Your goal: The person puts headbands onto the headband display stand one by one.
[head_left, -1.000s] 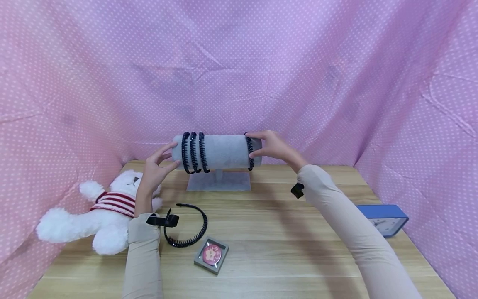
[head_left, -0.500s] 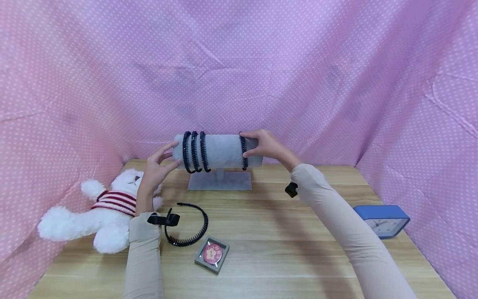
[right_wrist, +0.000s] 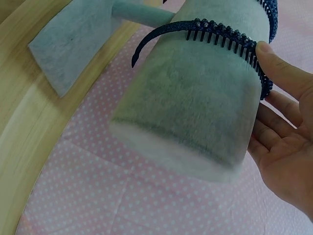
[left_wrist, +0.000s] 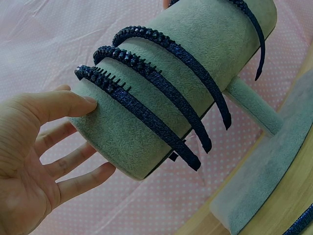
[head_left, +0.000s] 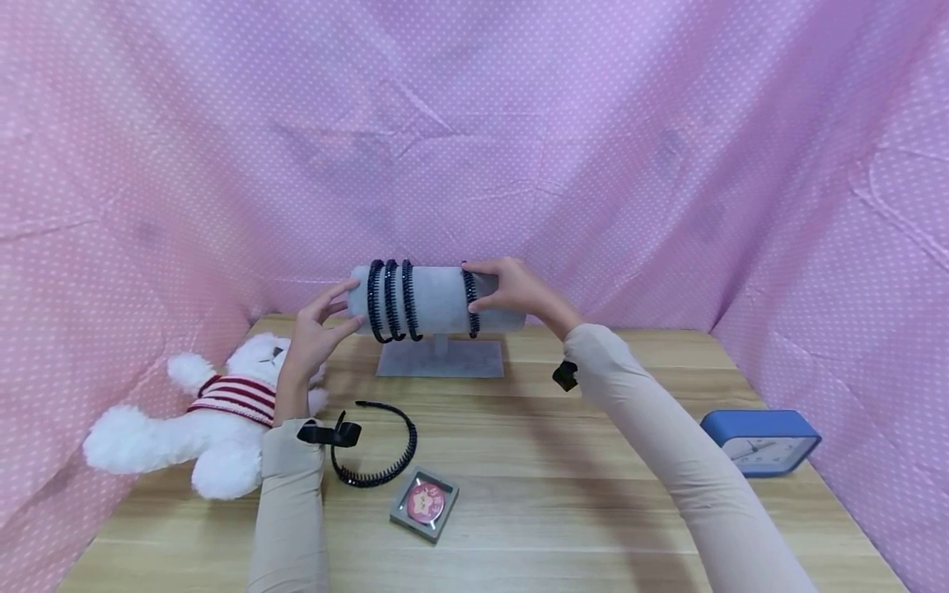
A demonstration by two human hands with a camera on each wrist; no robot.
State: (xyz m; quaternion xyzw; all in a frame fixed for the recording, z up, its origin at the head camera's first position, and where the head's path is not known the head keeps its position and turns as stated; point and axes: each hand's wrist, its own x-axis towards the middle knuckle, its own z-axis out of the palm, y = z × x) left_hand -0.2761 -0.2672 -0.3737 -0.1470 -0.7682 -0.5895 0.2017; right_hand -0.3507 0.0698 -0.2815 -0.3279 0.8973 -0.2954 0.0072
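Observation:
A grey plush headband stand [head_left: 441,301], a horizontal roll on a post and flat base, stands at the back of the table. My left hand [head_left: 313,336] holds the roll's left end, thumb in front and fingers behind. Three dark beaded headbands hang close together near that end; the innermost headband [left_wrist: 181,56] shows in the left wrist view. Right of the roll's middle, my right hand [head_left: 515,290] pinches another toothed headband [right_wrist: 222,34] over the roll, thumb at its front. One more headband [head_left: 371,480] lies on the table below the stand.
A white teddy bear [head_left: 230,441] in a striped shirt lies at left, beside my left forearm. A small grey frame [head_left: 425,504] with a pink badge lies near the front. A blue clock [head_left: 764,441] stands at right. Pink dotted cloth [head_left: 474,123] surrounds the wooden table [head_left: 534,511].
My right hand has slid the pinched headband leftward along the roll, from near its right end towards the middle. My left hand stays on the roll's left end.

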